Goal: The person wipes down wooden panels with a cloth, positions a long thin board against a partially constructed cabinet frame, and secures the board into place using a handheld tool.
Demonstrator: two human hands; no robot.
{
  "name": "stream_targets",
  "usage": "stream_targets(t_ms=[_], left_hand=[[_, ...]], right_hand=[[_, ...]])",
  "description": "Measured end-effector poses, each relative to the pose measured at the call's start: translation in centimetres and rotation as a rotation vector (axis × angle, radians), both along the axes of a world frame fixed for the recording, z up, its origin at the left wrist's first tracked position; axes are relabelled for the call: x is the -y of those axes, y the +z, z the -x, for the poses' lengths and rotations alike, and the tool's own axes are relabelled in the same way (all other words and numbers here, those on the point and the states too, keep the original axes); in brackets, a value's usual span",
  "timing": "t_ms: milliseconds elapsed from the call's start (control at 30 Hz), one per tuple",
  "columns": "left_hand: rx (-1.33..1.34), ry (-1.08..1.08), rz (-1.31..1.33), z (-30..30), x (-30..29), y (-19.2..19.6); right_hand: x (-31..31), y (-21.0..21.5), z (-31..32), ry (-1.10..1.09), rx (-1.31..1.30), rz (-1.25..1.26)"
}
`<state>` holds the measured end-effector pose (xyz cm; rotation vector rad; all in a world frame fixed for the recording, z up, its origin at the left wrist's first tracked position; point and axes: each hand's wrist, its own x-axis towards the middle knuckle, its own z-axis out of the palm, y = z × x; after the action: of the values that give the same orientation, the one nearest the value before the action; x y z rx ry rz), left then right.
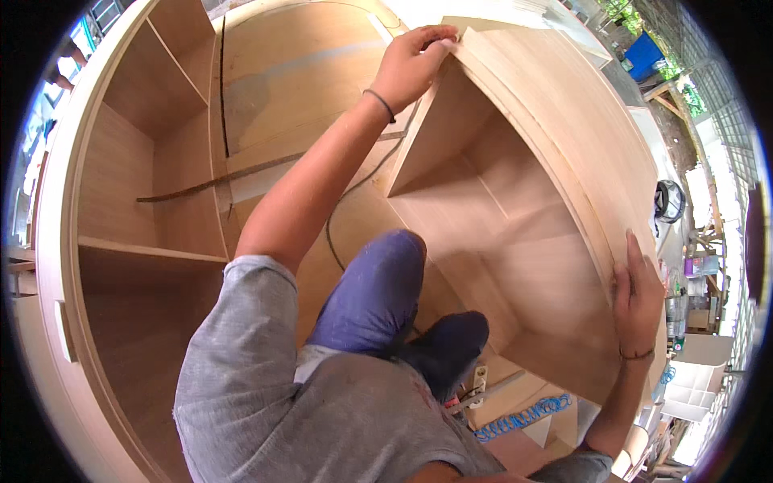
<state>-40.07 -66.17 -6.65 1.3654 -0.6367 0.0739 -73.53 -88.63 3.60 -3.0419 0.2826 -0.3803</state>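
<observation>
A light wood cabinet (515, 241) with an open front stands before me on the right. A broad wooden panel (572, 105) forms its upper side, with a narrow edge strip (535, 125) along the front. At the far corner of that panel, my left hand (423, 52) has its fingers closed on the edge. My right hand (638, 302) lies against the near end of the same edge, fingers stretched out. The underside of the right palm and the left fingertips are partly hidden.
A second wooden cabinet (153, 169) with open compartments stands at the left. A dark cable (330, 233) runs across the wooden surface between the cabinets. A coiled blue hose (523, 419) and a power strip (479, 382) lie near my knees. A blue container (642, 56) is far right.
</observation>
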Motion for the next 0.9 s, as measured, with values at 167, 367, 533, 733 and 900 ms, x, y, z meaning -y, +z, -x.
stream_targets(t_ms=[167, 367, 533, 733, 900], left_hand=[[-0.016, 0.062, -0.113, 0.4, 1.0, 1.2], [0.088, 0.101, -0.162, 0.5, 0.6, 1.1], [0.086, 0.085, -0.19, 0.3, 0.3, 1.3], [0.111, 0.071, -0.17, 0.6, 0.5, 1.5], [-0.002, 0.003, -0.128, 0.1, 0.8, 1.1]], right_hand=[[0.7, -0.7, 0.3, 0.05, 0.025, 0.035], [-0.1, -1.3, 0.2, 0.052, 0.098, 0.15], [-0.2, -1.1, -0.1, 0.035, 0.076, 0.138], [-0.3, -1.3, -0.3, 0.062, 0.122, 0.181], [-0.1, -1.6, -0.6, 0.042, 0.117, 0.241]])
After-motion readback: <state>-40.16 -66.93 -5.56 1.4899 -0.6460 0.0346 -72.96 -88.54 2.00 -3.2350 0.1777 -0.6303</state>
